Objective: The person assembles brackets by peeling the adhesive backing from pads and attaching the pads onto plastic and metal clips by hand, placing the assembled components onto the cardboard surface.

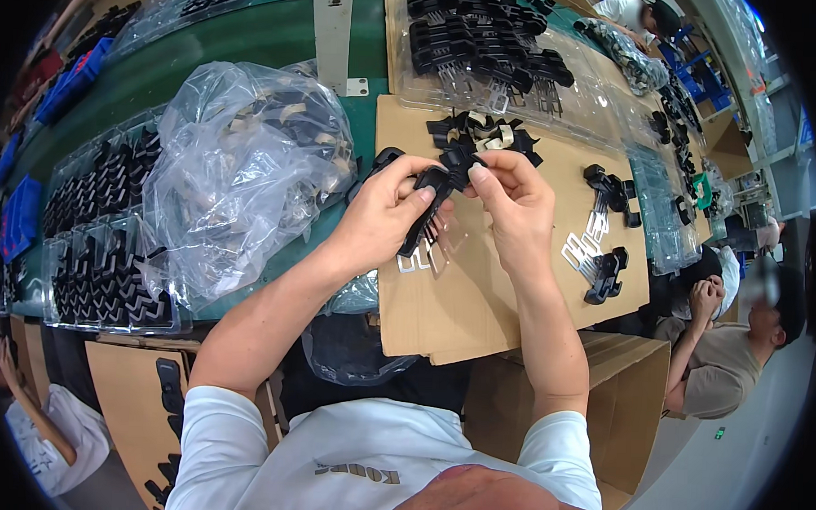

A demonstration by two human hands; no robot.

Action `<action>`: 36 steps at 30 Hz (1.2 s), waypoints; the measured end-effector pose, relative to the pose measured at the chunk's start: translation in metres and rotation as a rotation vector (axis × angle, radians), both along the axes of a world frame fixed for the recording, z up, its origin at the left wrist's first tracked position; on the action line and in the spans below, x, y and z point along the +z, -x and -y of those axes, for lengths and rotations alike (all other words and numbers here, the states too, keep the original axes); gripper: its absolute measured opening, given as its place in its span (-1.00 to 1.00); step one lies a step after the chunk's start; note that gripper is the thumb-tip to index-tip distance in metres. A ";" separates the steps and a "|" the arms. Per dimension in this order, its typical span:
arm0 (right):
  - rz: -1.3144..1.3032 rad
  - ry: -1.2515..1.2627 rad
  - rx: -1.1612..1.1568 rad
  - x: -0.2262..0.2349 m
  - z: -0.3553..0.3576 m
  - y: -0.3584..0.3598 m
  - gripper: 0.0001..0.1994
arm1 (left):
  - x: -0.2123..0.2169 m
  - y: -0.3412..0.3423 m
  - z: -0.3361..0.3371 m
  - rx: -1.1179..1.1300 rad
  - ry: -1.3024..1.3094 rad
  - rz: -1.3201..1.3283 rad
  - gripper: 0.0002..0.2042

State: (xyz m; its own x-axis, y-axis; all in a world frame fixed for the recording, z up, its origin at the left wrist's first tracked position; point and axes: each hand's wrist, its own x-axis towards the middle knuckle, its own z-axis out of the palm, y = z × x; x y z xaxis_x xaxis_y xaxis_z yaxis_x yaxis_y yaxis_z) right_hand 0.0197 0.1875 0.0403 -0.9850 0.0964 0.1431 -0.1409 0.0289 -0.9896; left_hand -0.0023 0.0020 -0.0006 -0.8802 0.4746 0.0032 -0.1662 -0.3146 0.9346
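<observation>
Above brown cardboard (460, 320) on a green table (245, 38), near a co-worker (720, 378), the left hand (384, 209) and right hand (523, 210) pinched black plastic (427, 202) firmly.

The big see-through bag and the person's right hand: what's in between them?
In the head view, the left hand and the black part it holds are between the see-through bag and the right hand.
</observation>
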 end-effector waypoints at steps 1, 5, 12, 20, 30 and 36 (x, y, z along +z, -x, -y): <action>-0.030 -0.035 -0.023 0.001 0.003 -0.002 -0.80 | 0.000 0.001 0.001 -0.021 0.017 -0.010 -0.69; -0.121 -0.131 -0.042 0.002 0.003 -0.003 -0.82 | 0.002 0.000 0.002 -0.031 0.057 -0.043 -0.67; -0.383 -0.352 -0.131 -0.002 0.005 0.003 -0.89 | 0.004 -0.001 0.000 -0.012 0.036 -0.020 -0.63; -0.367 -0.305 -0.109 -0.003 0.008 -0.001 -0.90 | 0.001 -0.001 -0.001 0.022 -0.023 -0.002 -0.60; -0.361 -0.515 -0.126 -0.010 0.016 -0.003 -0.89 | 0.009 -0.004 0.000 0.054 0.088 -0.066 -0.56; -0.464 -0.621 -0.165 -0.016 0.017 -0.003 -0.87 | 0.010 -0.004 0.000 0.055 0.098 -0.053 -0.56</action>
